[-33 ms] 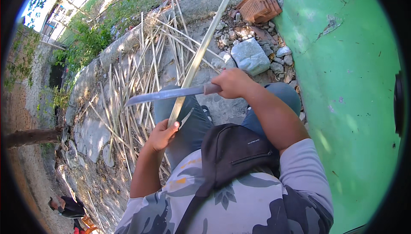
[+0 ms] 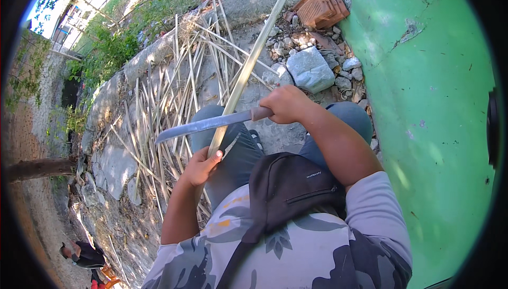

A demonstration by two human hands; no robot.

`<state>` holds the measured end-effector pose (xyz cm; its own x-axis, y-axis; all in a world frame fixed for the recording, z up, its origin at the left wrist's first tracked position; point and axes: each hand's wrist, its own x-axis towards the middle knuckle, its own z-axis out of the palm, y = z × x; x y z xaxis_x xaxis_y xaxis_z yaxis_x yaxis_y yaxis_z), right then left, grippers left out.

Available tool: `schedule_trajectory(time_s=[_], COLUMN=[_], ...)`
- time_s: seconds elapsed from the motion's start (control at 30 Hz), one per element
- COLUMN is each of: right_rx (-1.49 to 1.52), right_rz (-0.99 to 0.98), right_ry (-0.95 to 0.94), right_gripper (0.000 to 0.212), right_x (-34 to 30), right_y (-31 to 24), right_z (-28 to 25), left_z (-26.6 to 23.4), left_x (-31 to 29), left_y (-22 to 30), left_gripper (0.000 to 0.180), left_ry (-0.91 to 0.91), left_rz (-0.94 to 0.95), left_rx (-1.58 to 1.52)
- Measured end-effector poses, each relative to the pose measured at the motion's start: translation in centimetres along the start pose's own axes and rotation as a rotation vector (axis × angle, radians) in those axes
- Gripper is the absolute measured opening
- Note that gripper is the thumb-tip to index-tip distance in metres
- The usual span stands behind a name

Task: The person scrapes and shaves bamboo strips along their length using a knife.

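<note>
A long pale bamboo strip [image 2: 247, 69] slants up and away from my lap, its near end in my left hand [image 2: 202, 166], whose thumb presses along it. My right hand [image 2: 286, 104] is closed around the handle of a machete [image 2: 203, 125]. The long blade points left and lies across the strip a little above my left hand. A thin sliver [image 2: 231, 143] curls off beside the strip's near end. Both hands are over my bent knees.
Many split strips [image 2: 159, 125] lie piled on the stony ground to the left. A pale stone block [image 2: 310, 70], rubble and stacked clay tiles [image 2: 321, 9] stand ahead, beside a green wall [image 2: 428, 114]. A person [image 2: 84, 255] is at the lower left.
The machete blade has moved slightly down the strip, nearer my left hand. My left hand and the strip's near end stay in place.
</note>
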<state>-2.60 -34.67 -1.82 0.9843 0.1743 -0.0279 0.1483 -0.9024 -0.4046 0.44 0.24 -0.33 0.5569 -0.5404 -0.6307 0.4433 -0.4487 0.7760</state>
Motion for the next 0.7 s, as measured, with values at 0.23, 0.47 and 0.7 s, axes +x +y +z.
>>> schedule_trajectory(time_s=[0.23, 0.47, 0.7], right_rx=[0.258, 0.209, -0.068], right_rz=[0.256, 0.320, -0.089], right_ry=[0.040, 0.146, 0.025], right_gripper=[0.022, 0.023, 0.012], right_x=[0.5, 0.2, 0.3], right_y=[4.8, 3.6, 0.4], right_z=[-0.7, -0.4, 0.7], left_z=[0.2, 0.1, 0.2], left_x=[0.0, 0.0, -0.1], left_y=[0.0, 0.2, 0.1], left_gripper=[0.048, 0.049, 0.053], left_ry=[0.054, 0.020, 0.035], left_rz=[0.051, 0.020, 0.043], left_rx=[0.148, 0.116, 0.151])
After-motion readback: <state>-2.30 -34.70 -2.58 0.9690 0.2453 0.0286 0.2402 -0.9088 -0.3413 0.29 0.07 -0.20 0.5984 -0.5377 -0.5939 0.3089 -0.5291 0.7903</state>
